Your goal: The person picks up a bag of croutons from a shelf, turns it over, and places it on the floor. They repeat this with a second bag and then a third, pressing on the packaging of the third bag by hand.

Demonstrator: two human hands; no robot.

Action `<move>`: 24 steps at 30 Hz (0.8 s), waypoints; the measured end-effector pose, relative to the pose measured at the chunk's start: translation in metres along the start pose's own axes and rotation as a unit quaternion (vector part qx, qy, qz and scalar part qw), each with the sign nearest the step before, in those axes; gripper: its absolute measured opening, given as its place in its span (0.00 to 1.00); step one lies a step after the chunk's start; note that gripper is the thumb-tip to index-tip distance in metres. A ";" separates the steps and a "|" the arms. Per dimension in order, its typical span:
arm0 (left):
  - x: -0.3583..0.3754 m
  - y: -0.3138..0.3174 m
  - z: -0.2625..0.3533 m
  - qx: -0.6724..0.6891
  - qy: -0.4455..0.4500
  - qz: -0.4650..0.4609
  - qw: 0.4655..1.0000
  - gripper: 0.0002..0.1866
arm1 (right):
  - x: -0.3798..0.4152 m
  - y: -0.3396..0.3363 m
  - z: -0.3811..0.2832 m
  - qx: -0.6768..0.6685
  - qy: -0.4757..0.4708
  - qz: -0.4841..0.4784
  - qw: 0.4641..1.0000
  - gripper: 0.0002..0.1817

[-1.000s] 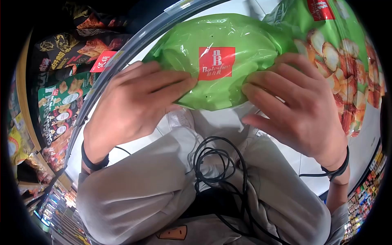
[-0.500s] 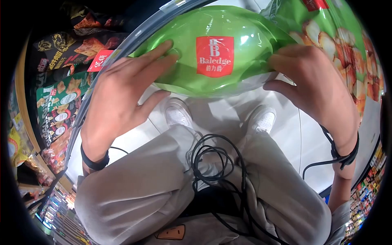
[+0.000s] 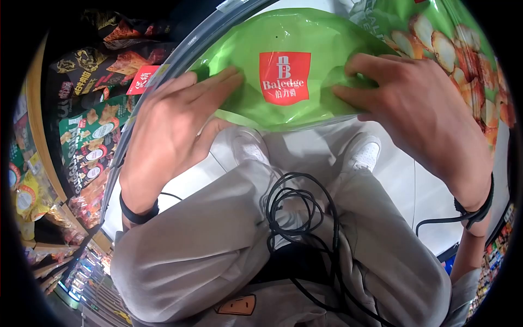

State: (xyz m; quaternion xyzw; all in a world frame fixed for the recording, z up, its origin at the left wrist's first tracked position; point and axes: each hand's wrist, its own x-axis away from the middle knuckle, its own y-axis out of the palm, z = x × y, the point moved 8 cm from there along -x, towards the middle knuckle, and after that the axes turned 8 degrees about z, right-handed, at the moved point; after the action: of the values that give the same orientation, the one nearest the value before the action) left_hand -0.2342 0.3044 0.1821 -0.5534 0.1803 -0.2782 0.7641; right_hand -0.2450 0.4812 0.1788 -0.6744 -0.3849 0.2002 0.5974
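Observation:
A shiny green bag point(image 3: 289, 38) with a red "Baledge" label lies across the upper middle of the view. On its left side my left hand point(image 3: 169, 125) rests with fingers on the front and the thumb at the lower edge, gripping it. My right hand point(image 3: 419, 103) grips the bag's right side, two fingers pressed on the green film and the thumb mostly hidden. Another green bag point(image 3: 430, 43), printed with food pieces, is at the upper right, just beyond my right hand.
Shelves at the left hold dark and green snack bags point(image 3: 95, 125) behind a clear-edged rail point(image 3: 190, 41). Below are white shoes point(image 3: 362, 152) on a tiled floor, grey trousers and a coiled black cable point(image 3: 297, 207). More packaged goods stand at the lower right.
My right hand's fingers have moved further in over the bag's front, toward the label. The shelves, legs and cable appear slightly further right in view.

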 end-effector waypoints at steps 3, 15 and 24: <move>0.005 -0.001 -0.002 -0.011 0.013 0.021 1.000 0.26 | 0.006 0.005 0.013 0.037 0.009 -0.027 0.999 0.17; -0.026 -0.002 0.017 -0.046 0.126 0.007 0.991 0.34 | -0.025 -0.015 -0.031 -0.110 -0.086 0.122 0.983 0.50; -0.017 0.026 0.008 0.037 0.054 -0.078 0.995 0.40 | -0.020 0.014 -0.012 -0.138 -0.058 -0.076 0.986 0.54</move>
State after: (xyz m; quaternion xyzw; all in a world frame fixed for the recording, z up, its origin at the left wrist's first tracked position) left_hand -0.2368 0.3271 0.1600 -0.5210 0.1667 -0.3726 0.7496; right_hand -0.2447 0.4589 0.1637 -0.7061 -0.4933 0.1380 0.4889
